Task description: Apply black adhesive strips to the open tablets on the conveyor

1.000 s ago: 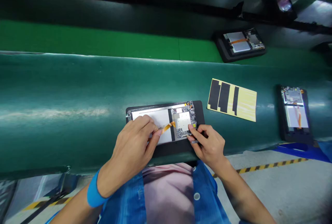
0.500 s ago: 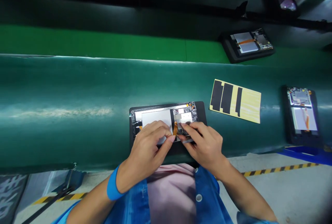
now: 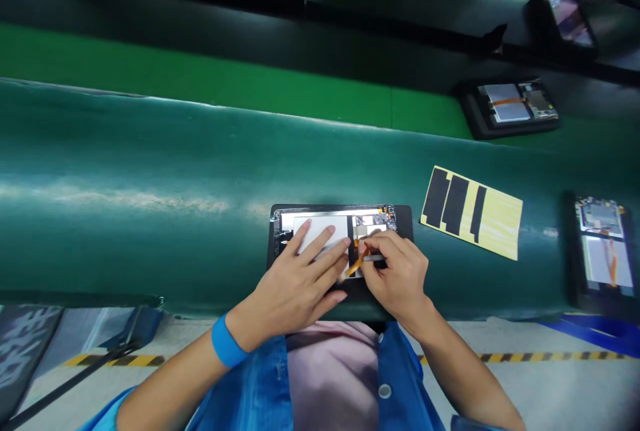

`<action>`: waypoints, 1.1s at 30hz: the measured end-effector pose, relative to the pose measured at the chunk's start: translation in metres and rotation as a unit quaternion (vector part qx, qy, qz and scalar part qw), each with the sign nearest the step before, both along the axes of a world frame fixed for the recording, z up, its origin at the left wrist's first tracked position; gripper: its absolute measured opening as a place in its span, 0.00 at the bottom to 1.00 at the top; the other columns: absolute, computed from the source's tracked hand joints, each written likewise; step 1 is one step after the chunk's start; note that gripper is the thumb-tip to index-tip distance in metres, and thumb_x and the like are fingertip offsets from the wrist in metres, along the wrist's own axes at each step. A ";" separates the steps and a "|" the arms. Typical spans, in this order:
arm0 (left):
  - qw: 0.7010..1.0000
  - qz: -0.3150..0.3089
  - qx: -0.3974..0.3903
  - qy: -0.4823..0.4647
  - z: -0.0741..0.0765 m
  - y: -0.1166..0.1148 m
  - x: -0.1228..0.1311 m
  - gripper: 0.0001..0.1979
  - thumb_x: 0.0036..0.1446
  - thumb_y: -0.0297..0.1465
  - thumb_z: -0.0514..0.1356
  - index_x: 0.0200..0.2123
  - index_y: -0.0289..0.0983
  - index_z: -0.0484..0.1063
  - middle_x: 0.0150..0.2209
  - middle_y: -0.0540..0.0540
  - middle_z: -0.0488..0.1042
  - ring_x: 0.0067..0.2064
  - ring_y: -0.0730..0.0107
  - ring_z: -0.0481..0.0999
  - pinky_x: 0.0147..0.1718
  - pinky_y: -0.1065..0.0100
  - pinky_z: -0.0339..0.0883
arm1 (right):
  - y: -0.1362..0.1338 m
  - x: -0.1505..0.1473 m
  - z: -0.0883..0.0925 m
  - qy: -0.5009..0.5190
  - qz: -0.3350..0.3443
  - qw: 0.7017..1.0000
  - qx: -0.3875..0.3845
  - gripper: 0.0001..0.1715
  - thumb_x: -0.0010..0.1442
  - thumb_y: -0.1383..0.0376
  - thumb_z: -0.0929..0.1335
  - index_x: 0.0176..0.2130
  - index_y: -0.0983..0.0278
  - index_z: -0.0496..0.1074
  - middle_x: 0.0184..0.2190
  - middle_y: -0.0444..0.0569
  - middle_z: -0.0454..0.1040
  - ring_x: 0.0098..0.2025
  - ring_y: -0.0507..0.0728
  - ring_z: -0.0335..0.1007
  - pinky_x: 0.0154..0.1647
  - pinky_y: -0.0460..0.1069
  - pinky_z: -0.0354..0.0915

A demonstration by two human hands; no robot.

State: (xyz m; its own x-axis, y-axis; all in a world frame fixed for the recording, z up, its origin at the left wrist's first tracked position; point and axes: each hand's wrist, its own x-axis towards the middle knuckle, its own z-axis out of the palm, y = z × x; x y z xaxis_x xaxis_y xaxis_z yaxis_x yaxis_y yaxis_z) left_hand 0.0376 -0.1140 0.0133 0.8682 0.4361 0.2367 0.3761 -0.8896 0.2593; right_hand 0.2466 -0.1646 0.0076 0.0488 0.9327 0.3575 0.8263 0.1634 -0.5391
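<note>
An opened tablet [image 3: 327,211], its insides facing up, lies on a black foam pad [image 3: 404,221] in front of me. My left hand [image 3: 300,278] is spread open over its white battery [image 3: 327,224], fingers lying flat. My right hand [image 3: 397,271] is closed at the circuit-board end, pinching a thin grey stick-like tool [image 3: 374,258] that points left. The tool's tip is by an orange flex cable [image 3: 357,263], which rises slantwise between the hands. My right fingers hide part of the circuit board [image 3: 373,221].
A yellow sheet with black adhesive strips [image 3: 497,224] lies right of the tablet on the green bench [image 3: 150,164]. Another opened tablet [image 3: 607,251] rests at the far right. One more [image 3: 505,104] sits on the bright green strip behind, with a dark-cased device [image 3: 570,18] beyond it.
My left hand has gone from pinching at the flex cable to lying flat on the battery. The grey tool now shows in my right hand and the cable stands raised. The view has shifted.
</note>
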 end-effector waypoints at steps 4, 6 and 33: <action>1.000 -0.009 0.016 0.024 -0.003 -0.002 -0.001 0.23 0.69 0.43 0.55 0.59 0.36 0.70 0.65 0.41 0.69 0.70 0.45 0.59 0.71 0.37 0.33 | -0.001 0.002 0.001 0.028 0.000 1.000 0.007 0.08 0.56 0.74 0.66 0.33 0.61 0.71 0.29 0.44 0.77 0.30 0.53 0.72 0.33 0.48 0.62; 0.999 -0.013 0.016 0.033 -0.004 -0.002 -0.001 0.24 0.69 0.45 0.54 0.59 0.36 0.71 0.66 0.41 0.68 0.70 0.44 0.59 0.71 0.36 0.29 | -0.001 0.002 0.002 0.026 0.009 1.000 0.011 0.08 0.57 0.74 0.66 0.33 0.61 0.71 0.29 0.44 0.76 0.30 0.53 0.72 0.33 0.48 0.62; 0.899 0.167 -0.340 -0.220 0.018 -0.009 -0.013 0.10 0.67 0.27 0.54 0.33 0.38 0.72 0.32 0.48 0.74 0.35 0.67 0.72 0.41 0.63 0.65 | -0.003 -0.002 0.004 -0.171 0.106 0.976 0.079 0.06 0.68 0.65 0.69 0.42 0.65 0.76 0.31 0.47 0.78 0.30 0.51 0.69 0.32 0.50 0.56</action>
